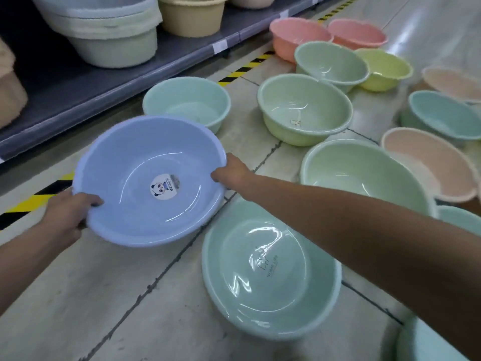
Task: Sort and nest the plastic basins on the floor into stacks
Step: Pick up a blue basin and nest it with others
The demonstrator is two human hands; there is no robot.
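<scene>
Holds a blue basin (145, 157) with both hands, up over the floor (125, 303) and tipped a little. Grips the near left rim with the left hand (69, 214), fingers curled over the edge. Grips the right rim with the right hand (231, 170), curled around the edge too. Shows a round panda sticker (164, 188) stuck in the bottom of the blue basin.

Just beside it on the floor, under the right arm: a big green basin (270, 277), open side up. Behind the blue basin: a small mint basin (187, 100). More to the right: a pale green basin (304, 110) and a wide green basin (364, 175). Farther back: a tilted green basin (330, 63), a yellow basin (385, 69) and two pink basins (299, 35). Near the right edge: a peach basin (426, 165) and a teal basin (442, 113).

On the left: a grey shelf (78, 87) with big tubs (104, 29) on it. Along the floor in front of the shelf: yellow and black tape (33, 201).
</scene>
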